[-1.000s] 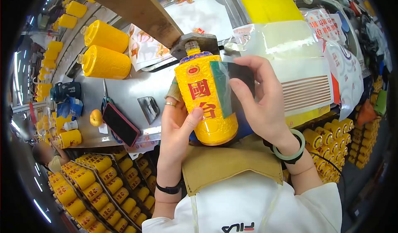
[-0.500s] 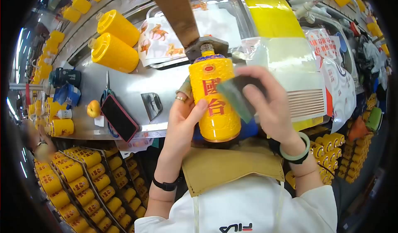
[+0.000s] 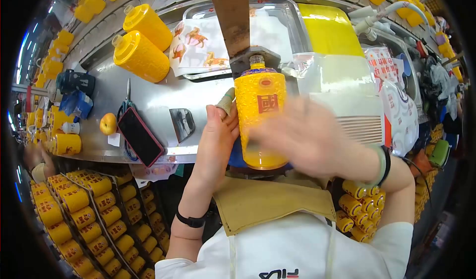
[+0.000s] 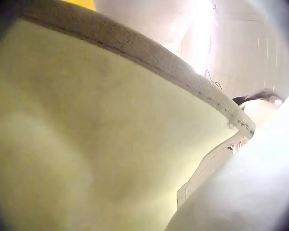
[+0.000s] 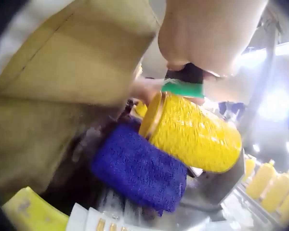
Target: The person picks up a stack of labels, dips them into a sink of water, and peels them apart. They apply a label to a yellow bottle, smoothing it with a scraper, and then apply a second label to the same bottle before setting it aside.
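A yellow embossed bottle (image 3: 263,88) with red characters lies in front of me, its clear neck overlapping the grey plate (image 3: 272,56) on the brown beam. My right hand (image 3: 312,135), blurred, crosses its front and hides the lower character. In the right wrist view that hand pinches a black scraper with a green edge (image 5: 183,88), close over the bottle's side. At the bottle's left edge is my left hand (image 3: 218,135), a beige finger cot (image 3: 226,102) on one finger. Its thumb stands off the bottle and its fingers rest along the side. The left wrist view shows mostly apron (image 4: 111,120).
A phone (image 3: 140,136), scissors (image 3: 128,100), an apple (image 3: 108,124) and a dark curved piece (image 3: 182,125) lie left on the metal table. Two yellow bottles (image 3: 141,56) lie behind, beside decal sheets (image 3: 198,41). A blue cloth (image 5: 139,166) sits under the bottle. Racked bottles (image 3: 94,219) stand below left.
My right hand has swung left across the bottle with the scraper, which had been at its right side. My left thumb has lifted off the bottle's front and moved left.
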The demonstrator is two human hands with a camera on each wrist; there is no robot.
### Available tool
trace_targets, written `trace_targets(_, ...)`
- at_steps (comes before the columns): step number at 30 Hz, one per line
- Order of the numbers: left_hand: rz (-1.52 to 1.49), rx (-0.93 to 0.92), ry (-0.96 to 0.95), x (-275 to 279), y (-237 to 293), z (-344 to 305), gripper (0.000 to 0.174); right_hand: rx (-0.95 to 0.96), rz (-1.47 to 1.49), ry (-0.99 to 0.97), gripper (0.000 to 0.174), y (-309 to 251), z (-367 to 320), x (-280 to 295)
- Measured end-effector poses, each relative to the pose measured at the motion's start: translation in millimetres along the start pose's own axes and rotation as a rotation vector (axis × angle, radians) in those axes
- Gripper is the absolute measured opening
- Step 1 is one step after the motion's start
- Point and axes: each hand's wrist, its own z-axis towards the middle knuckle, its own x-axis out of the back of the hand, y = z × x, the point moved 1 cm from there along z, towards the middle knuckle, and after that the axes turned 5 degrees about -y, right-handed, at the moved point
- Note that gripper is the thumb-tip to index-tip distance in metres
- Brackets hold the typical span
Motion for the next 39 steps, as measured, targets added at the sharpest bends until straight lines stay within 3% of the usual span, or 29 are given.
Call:
trace_targets(2, 0.033, -0.026, -0.034, 1, -1, 2, 0.080, -0.112, -0.002, 0.200, 0.028, 38, 25, 1)
trace_targets(5, 0.087, -0.051, -0.039, -4, 0, 1, 0.078, -0.042, -0.185, 0.264, 0.031, 68, 26, 7)
trace_targets(9, 0.084, -0.061, -0.021, -5, -3, 2, 0.074, 0.480, -0.242, 0.162, 0.020, 32, -30, -23)
trace_targets(10, 0.083, -0.058, -0.020, -4, -2, 3, 0.074, 0.393, 0.028, 0.195, 0.022, 12, -28, -14)
trace_targets(12, 0.062, -0.003, -0.018, -3, -1, 2, 0.068, 0.366, 0.127, 0.247, 0.028, -1, -34, -12)
trace_targets(15, 0.088, 0.014, -0.061, 3, -8, 9, 0.064, -0.245, 0.146, 0.251, 0.036, 23, -36, -7)
trace_targets(16, 0.088, 0.011, -0.062, 3, -10, 10, 0.064, -0.587, 0.300, 0.353, 0.033, 25, -37, -6)
trace_targets(18, 0.227, -0.183, -0.013, 1, -13, 11, 0.069, -0.805, 0.499, 0.523, 0.029, 36, -44, -9)
trace_targets(19, 0.228, -0.184, -0.011, -5, -13, 10, 0.069, -0.804, 0.502, 0.522, 0.029, 35, -45, -10)
trace_targets(21, 0.673, -0.654, 0.171, -17, -7, 6, 0.078, -0.888, 0.650, 0.662, 0.030, 30, -52, -14)
trace_targets(22, 0.676, -0.654, 0.171, -13, -6, 4, 0.078, -0.888, 0.652, 0.664, 0.030, 28, -54, -16)
trace_targets(24, 1.194, -0.623, -0.014, -5, -4, -2, 0.085, -0.953, 0.745, 0.675, 0.031, 24, -57, -25)
trace_targets(30, 1.578, -0.515, -0.059, -43, 24, -8, 0.084, -0.970, 0.880, 0.713, 0.030, 22, -54, -36)
trace_targets(31, 1.677, -0.484, -0.064, -49, 27, -8, 0.083, -1.007, 1.096, 0.769, 0.031, 22, -54, -38)
trace_targets(32, 1.678, -0.483, -0.063, -51, 27, -8, 0.083, -1.037, 1.314, 0.821, 0.032, 22, -54, -39)
trace_targets(35, 1.697, -0.487, -0.046, -49, 23, -8, 0.069, -1.012, 1.554, 0.765, 0.034, 26, -45, -36)
trace_targets(37, 1.122, -0.381, 0.084, -27, 8, -5, 0.058, -0.983, 1.520, 0.682, 0.035, 24, -38, -35)
trace_targets(38, 1.121, -0.381, 0.084, -22, 3, -1, 0.058, -0.955, 1.486, 0.601, 0.037, 23, -32, -35)
trace_targets(39, 0.841, -0.430, 0.119, -18, -1, 4, 0.057, -1.023, 1.350, 0.507, 0.039, 23, -25, -37)
